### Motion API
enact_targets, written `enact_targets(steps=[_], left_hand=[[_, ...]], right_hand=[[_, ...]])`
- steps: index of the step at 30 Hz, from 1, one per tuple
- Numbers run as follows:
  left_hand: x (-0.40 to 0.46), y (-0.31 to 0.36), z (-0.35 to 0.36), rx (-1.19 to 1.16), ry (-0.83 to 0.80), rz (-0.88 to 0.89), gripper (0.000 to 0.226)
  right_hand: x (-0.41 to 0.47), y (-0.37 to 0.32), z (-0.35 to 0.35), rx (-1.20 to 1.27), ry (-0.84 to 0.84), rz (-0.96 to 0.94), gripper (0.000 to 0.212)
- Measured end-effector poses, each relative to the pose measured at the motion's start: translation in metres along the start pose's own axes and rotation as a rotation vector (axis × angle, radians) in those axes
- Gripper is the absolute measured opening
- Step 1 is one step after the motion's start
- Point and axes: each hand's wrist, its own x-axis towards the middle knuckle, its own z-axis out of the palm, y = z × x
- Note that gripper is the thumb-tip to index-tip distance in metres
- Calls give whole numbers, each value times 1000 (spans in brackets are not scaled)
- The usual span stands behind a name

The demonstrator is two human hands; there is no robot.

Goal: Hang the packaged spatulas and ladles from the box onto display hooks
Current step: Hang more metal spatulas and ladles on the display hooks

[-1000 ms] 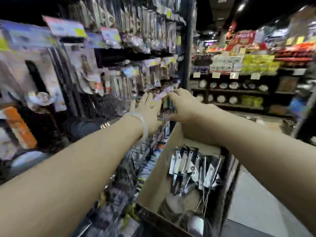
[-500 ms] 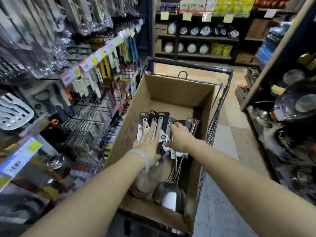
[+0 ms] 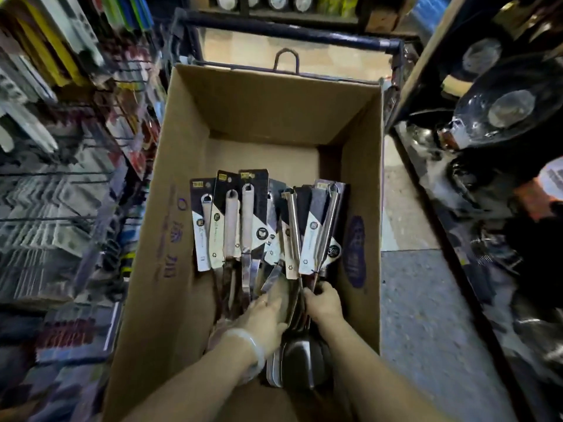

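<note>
The left hand (image 3: 264, 312) lies flat and open, fingers spread on the smooth metal shafts of the packaged utensils (image 3: 262, 226) in the cardboard box (image 3: 170, 245). A pale, half-clear bangle (image 3: 254, 345) sits on its wrist. The right hand (image 3: 323, 303) is closed around thin steel handles just below the rightmost card; which single utensil it grips, I cannot tell. Between the two forearms, near the close end of the box, lie rounded shiny ladle bowls (image 3: 300, 363), dark and reflecting.

The utensils lie side by side in the middle of the box, heads toward the person. Each long handle is tied to a stiff paper card, black on top and white below, cut on a slant, with a small hanging hole at the upper end. Some handles look matte and pale, others are polished steel rods.

The box is brown corrugated board with straight raw edges and purple printed marks on both side walls. Its far half is bare floor, so there is free room beyond the cards. The box stands in a cart with a dark tube bar (image 3: 286, 30) across the far end.

On the left, close to the box wall, wire display hooks (image 3: 54, 196) stick out with blurred goods. On the right, a strip of grey speckled floor (image 3: 426, 300) separates the box from shelves of wrapped dark pans (image 3: 505, 108).
</note>
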Motion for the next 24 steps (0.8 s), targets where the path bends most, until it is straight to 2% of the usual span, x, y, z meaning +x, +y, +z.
enact_targets(steps=[5, 10, 13, 17, 21, 24], left_hand=[[16, -6, 1, -108, -24, -11, 53], [18, 3, -5, -202, 8, 0, 50], [19, 5, -11, -457, 98, 30, 55], [12, 10, -34, -808, 266, 29, 55], [6, -1, -50, -751, 347, 39, 56], [2, -7, -56, -719, 329, 32, 58]], right_hand=[[2, 3, 0, 23, 78, -66, 12], [-16, -4, 4, -52, 81, -216, 12], [-26, -25, 5, -49, 20, -338, 12], [-33, -59, 8, -30, -3, -402, 12], [-40, -79, 11, -11, -50, -450, 36], [-46, -81, 13, -10, -83, -456, 39]])
